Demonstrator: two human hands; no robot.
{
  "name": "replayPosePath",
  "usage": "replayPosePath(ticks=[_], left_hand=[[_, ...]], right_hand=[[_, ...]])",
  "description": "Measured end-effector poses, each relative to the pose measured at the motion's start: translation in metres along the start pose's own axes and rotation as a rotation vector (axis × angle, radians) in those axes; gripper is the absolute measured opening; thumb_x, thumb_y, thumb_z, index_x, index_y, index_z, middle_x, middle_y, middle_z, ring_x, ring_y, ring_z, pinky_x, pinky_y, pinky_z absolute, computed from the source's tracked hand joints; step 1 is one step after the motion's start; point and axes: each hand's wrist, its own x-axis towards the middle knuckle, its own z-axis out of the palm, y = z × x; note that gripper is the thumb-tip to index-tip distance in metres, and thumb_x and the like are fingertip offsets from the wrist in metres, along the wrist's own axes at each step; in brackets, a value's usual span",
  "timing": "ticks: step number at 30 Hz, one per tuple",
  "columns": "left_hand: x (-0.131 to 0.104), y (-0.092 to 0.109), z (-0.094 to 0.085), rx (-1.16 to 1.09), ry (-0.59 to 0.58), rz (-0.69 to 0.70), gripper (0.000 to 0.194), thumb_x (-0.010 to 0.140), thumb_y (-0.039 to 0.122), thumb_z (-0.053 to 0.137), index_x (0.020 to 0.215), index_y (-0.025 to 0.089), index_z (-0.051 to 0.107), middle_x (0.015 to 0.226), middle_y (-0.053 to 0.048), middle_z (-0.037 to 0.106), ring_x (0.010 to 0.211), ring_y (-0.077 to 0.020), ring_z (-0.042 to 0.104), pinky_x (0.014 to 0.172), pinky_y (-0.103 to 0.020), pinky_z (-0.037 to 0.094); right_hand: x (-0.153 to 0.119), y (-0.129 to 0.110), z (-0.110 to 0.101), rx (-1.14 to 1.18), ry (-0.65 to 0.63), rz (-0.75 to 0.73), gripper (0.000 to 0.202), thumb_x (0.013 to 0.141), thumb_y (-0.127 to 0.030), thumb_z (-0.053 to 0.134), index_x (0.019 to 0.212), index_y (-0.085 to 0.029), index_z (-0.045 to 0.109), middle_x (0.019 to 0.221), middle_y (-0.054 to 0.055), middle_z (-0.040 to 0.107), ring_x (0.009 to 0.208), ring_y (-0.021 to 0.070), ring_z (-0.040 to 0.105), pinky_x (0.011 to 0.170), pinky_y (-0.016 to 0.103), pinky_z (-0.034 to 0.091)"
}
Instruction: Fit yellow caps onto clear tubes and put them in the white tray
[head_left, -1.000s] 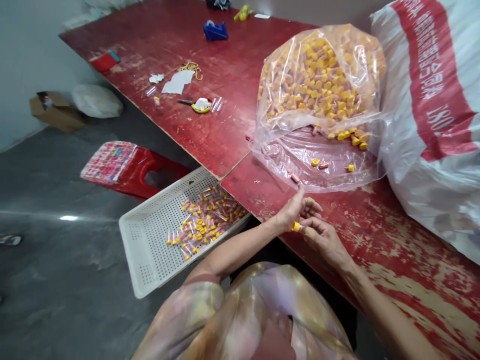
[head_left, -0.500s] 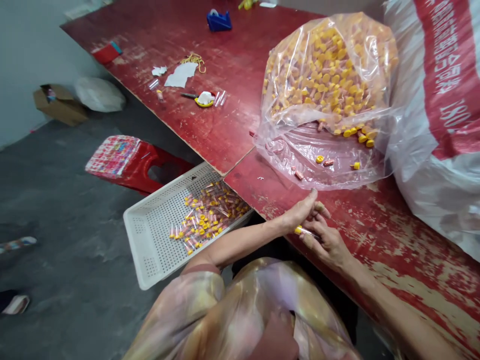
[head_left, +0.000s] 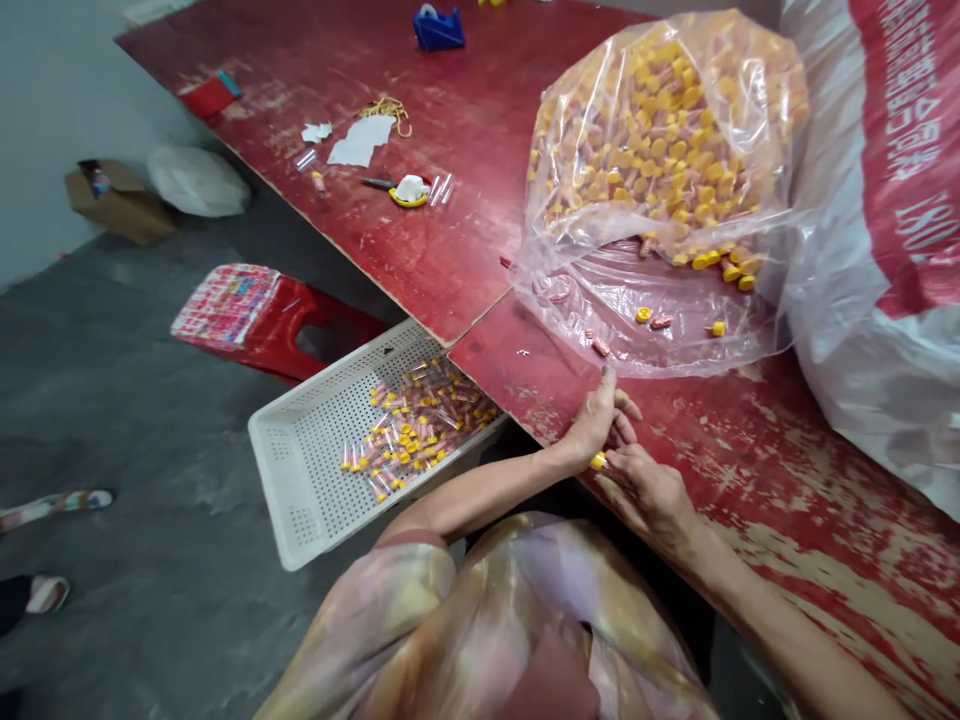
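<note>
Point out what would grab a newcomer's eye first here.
The clear plastic bag bulging with yellow-capped pieces stands out first, on the red table at upper right. Next comes the white perforated basket of yellow-capped tubes, left of centre by the table's edge. Then the right hand, below the bag, holding a yellow-capped item.
</note>
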Motion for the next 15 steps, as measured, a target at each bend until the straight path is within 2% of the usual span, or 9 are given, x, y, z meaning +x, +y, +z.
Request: replayPosePath(ticks=[2, 4, 6, 8, 10, 12, 13, 15], left_hand=[[-0.003, 0.002, 0.003, 0.013, 0.062, 0.010, 0.079, 0.081, 0.076, 0.008, 0.065, 0.015, 0.056, 0.041, -0.002, 0.049, 0.035, -0.0097, 0.042, 0.041, -0.022, 0.032], [-0.006, 0.006, 0.004, 0.013, 0.075, 0.015, 0.078, 0.082, 0.075, 0.008, 0.063, 0.016, 0.055, 0.040, -0.001, 0.047, 0.036, -0.0098, 0.042, 0.042, -0.022, 0.034], [-0.008, 0.009, 0.000, 0.004, 0.039, 0.042, 0.074, 0.085, 0.070, 0.009, 0.063, 0.016, 0.055, 0.044, -0.001, 0.049, 0.038, -0.0097, 0.044, 0.044, -0.023, 0.035], [-0.012, 0.012, -0.010, 0.058, -0.030, 0.103, 0.067, 0.089, 0.063, 0.015, 0.062, 0.016, 0.055, 0.051, -0.002, 0.054, 0.045, -0.0097, 0.047, 0.048, -0.023, 0.038], [-0.021, 0.012, -0.024, 0.179, -0.130, 0.141, 0.055, 0.089, 0.060, 0.031, 0.065, 0.017, 0.055, 0.057, -0.001, 0.056, 0.048, -0.0090, 0.048, 0.051, -0.023, 0.038], [-0.037, 0.010, -0.044, 0.269, -0.207, 0.159, 0.041, 0.084, 0.057, 0.047, 0.074, 0.018, 0.056, 0.059, 0.001, 0.055, 0.046, -0.0077, 0.046, 0.047, -0.021, 0.036], [-0.047, 0.007, -0.056, 0.279, -0.205, 0.169, 0.036, 0.081, 0.055, 0.053, 0.079, 0.019, 0.057, 0.059, 0.003, 0.054, 0.045, -0.0071, 0.045, 0.045, -0.020, 0.034], [-0.065, 0.001, -0.090, 0.244, -0.071, 0.209, 0.032, 0.078, 0.050, 0.057, 0.087, 0.019, 0.059, 0.059, 0.004, 0.052, 0.043, -0.0064, 0.043, 0.040, -0.018, 0.029]], right_hand=[[-0.002, -0.001, -0.001, 0.009, 0.025, 0.003, 0.012, 0.091, -0.017, 0.050, 0.103, -0.019, 0.050, 0.080, 0.003, 0.058, 0.068, 0.0132, 0.062, 0.056, 0.020, 0.049], [-0.003, 0.000, -0.004, 0.064, 0.020, 0.012, 0.016, 0.091, -0.018, 0.051, 0.107, -0.018, 0.051, 0.087, 0.005, 0.060, 0.072, 0.0130, 0.063, 0.059, 0.019, 0.051], [-0.002, 0.006, -0.009, 0.087, -0.021, 0.005, 0.020, 0.091, -0.022, 0.053, 0.111, -0.018, 0.052, 0.096, 0.008, 0.061, 0.079, 0.0151, 0.065, 0.064, 0.021, 0.053], [0.005, 0.014, -0.011, -0.009, -0.046, 0.006, 0.023, 0.092, -0.029, 0.052, 0.113, -0.018, 0.053, 0.101, 0.009, 0.061, 0.084, 0.0189, 0.064, 0.066, 0.025, 0.054], [0.012, 0.020, -0.010, -0.153, -0.035, 0.039, 0.027, 0.093, -0.035, 0.048, 0.114, -0.019, 0.054, 0.102, 0.010, 0.061, 0.083, 0.0210, 0.064, 0.062, 0.028, 0.052], [0.017, 0.023, -0.008, -0.199, -0.038, 0.076, 0.033, 0.094, -0.038, 0.043, 0.119, -0.019, 0.052, 0.106, 0.011, 0.059, 0.080, 0.0207, 0.063, 0.059, 0.029, 0.051], [0.017, 0.024, -0.009, -0.172, -0.042, 0.090, 0.036, 0.094, -0.039, 0.043, 0.123, -0.019, 0.050, 0.110, 0.012, 0.058, 0.080, 0.0200, 0.062, 0.060, 0.029, 0.052], [0.011, 0.031, -0.017, -0.101, 0.027, 0.145, 0.040, 0.093, -0.039, 0.045, 0.128, -0.019, 0.048, 0.114, 0.012, 0.056, 0.080, 0.0191, 0.061, 0.067, 0.031, 0.052]])
